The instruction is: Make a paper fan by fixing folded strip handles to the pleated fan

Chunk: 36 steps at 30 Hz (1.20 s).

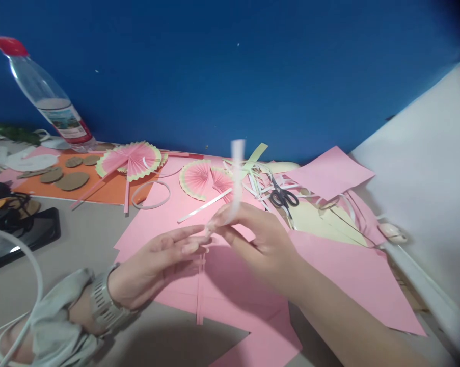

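A white paper strip (237, 173) rises from the pinched fingers of my right hand (252, 234), its upper part blurred. My left hand (157, 260) meets the right fingertips near the strip's lower end; its fingers are apart and it may be touching the strip, but what lies between its fingertips is too small to tell. Just below the hands, narrow pink strips (199, 300) lie on pink paper sheets (248, 300). Another white strip (205, 205) rests on the pink paper behind the hands.
Pleated pink fans (132, 162) (199, 178) lie at the back, with cardboard discs (72, 181) on an orange sheet (109, 193). Black scissors (283, 198) sit among paper scraps. A bottle (61, 107) stands back left, a phone (42, 232) left. A blue wall (230, 76) rises behind.
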### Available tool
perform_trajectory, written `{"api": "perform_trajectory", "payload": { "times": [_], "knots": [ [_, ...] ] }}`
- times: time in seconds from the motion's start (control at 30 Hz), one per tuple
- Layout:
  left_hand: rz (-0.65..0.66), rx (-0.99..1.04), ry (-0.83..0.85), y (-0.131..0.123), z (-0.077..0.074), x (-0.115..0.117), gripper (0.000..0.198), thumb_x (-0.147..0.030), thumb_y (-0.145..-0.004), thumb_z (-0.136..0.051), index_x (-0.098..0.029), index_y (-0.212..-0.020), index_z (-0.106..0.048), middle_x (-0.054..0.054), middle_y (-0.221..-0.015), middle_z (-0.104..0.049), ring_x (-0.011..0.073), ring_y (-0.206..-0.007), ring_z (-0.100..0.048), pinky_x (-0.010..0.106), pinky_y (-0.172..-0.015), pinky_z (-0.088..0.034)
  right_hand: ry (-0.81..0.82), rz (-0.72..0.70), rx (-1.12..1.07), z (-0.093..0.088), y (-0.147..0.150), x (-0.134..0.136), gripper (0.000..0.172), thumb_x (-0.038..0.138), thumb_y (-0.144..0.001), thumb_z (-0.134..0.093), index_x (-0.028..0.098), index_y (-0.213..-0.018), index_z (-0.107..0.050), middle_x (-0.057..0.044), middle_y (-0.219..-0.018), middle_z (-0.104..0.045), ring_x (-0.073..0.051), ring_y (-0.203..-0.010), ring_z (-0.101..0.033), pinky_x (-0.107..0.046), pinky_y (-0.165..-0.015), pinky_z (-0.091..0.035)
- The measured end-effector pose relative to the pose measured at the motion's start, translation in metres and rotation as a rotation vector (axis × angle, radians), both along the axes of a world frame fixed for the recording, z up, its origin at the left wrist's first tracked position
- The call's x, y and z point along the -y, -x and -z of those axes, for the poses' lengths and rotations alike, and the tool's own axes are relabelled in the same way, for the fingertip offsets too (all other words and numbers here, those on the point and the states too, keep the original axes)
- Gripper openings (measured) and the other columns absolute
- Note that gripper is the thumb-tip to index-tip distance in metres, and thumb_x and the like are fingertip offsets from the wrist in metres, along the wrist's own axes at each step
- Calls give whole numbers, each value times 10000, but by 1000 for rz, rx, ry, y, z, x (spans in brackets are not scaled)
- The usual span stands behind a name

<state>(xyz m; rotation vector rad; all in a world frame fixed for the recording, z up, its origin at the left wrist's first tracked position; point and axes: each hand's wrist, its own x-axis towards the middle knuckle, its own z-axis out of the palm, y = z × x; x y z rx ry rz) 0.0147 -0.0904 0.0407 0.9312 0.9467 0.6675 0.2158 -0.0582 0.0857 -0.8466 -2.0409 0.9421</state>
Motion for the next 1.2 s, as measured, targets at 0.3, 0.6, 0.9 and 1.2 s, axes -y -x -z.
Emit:
{"api": "perform_trajectory", "payload": {
  "times": [0.3, 0.6, 0.9, 1.2],
  "knots": [
    [552, -1086, -1055, 5, 21, 19, 814, -695, -768, -491, -148, -1369, -462, 138, -1487, -375, 357, -1418, -186, 563, -1150, -111, 512, 117, -228, 9, 4, 0, 77, 234, -870, -608, 206, -899, -542, 15, -814, -598, -115, -702, -644, -237, -623, -545],
    [350, -1208, -1164, -7, 38, 7, 695, -557, -869, -431, -129, -1414, -388, 120, -1513, -331, 284, -1421, -214, 465, -1162, -120, 792, 61, -273, 70, 10, 25, 67, 229, -903, -532, 196, -936, -484, 24, -766, -567, -100, -586, -605, -250, -591, -512],
    [418, -1226, -1138, -8, 40, 8, 939, -705, -714, -498, -88, -1412, -379, 150, -1529, -278, 315, -1423, -194, 462, -1161, -53, 675, 41, -75, 78, 10, 25, 85, 211, -821, -627, 186, -853, -552, 15, -769, -549, -108, -683, -533, -250, -673, -457],
    [449, -1196, -1160, -7, 38, 5, 1163, -868, -591, -432, -52, -1417, -359, 212, -1501, -310, 351, -1422, -184, 472, -1153, -28, 582, 11, 72, 74, 12, 28, 122, 171, -826, -600, 191, -736, -520, 20, -767, -532, -107, -659, -512, -222, -615, -412]
  ]
}}
